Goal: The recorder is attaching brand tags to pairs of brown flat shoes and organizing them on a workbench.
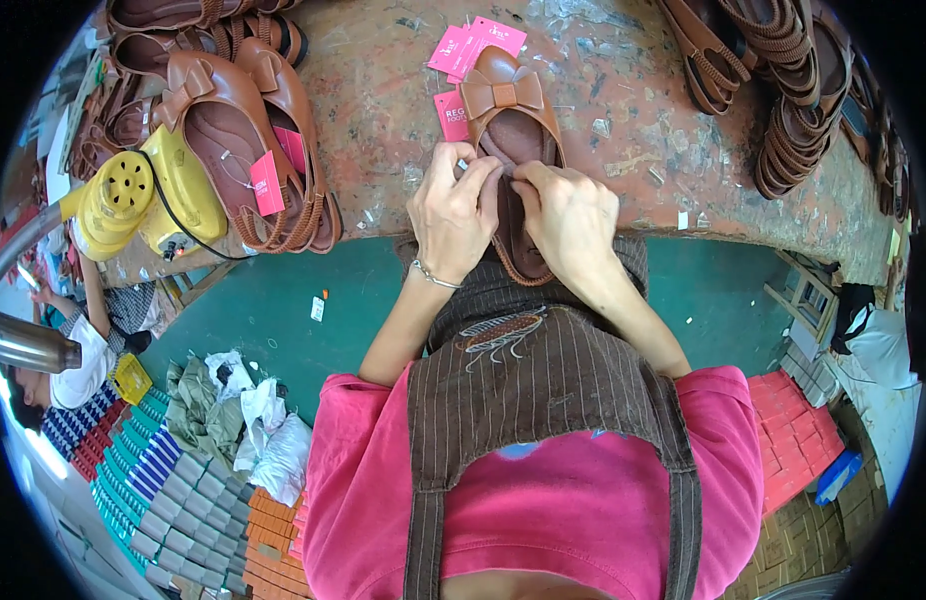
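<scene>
A brown open-toed sandal (540,95) with a bow lies on the worktable, its toe pointing away and its heel reaching past the near edge. My left hand (451,210) is closed in a pinch over the left side of its opening. A tiny pale blue bit shows at those fingers. From the right, my right hand (573,215) is also pinched, its fingertips almost meeting the left ones above the insole. What either pinch holds is too small or hidden to name. Several pink tags (473,48) lie around the toe.
On the left stand brown bow sandals (226,105) with a pink tag (268,183), beside a yellow device (183,185) with a black cable. More strappy brown sandals (783,150) are heaped on the right. Another person (83,355) is at the far left; stacked boxes (188,510) stand behind me.
</scene>
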Available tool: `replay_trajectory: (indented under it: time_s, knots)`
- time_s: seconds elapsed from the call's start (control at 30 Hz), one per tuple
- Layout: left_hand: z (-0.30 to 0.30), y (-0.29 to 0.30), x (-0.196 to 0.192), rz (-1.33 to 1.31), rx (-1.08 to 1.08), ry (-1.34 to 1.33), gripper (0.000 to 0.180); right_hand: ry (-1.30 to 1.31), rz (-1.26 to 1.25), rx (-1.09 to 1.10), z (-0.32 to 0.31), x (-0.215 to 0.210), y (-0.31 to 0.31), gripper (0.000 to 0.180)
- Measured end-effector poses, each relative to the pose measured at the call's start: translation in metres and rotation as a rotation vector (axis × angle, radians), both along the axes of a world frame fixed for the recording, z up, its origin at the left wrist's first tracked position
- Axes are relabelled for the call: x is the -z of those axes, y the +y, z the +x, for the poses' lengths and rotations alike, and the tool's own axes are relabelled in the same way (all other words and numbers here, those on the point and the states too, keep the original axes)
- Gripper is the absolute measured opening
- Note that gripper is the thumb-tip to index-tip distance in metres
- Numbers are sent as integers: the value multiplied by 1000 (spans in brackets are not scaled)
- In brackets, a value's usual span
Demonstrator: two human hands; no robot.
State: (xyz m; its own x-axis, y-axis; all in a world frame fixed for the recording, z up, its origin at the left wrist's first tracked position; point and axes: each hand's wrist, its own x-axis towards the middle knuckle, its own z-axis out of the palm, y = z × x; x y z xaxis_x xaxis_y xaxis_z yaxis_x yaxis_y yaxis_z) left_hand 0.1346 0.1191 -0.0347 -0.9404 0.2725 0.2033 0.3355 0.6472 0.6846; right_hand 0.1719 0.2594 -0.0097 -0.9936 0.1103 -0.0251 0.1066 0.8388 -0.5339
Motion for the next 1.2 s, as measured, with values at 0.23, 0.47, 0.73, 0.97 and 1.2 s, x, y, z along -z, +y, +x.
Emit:
replay_trajectory:
  time_s: [0.23,0.47,0.73,0.97,1.2]
  knots:
    - [-16,-11,4,-1,333,66,13,-431,-643,-3,-9,-39,53,9]
    - [-19,3,-15,-133,339,-29,14,-553,-1118,-212,-16,-25,88,18]
    - [-21,4,-6,40,240,3,11,-617,-1059,-153,-34,-22,98,20]
    - [-12,-3,-2,684,-23,-657,3,-472,-1103,-76,-42,-1,71,11]
    - [-11,-8,-10,815,40,-743,15,-249,-830,-14,-36,4,41,11]
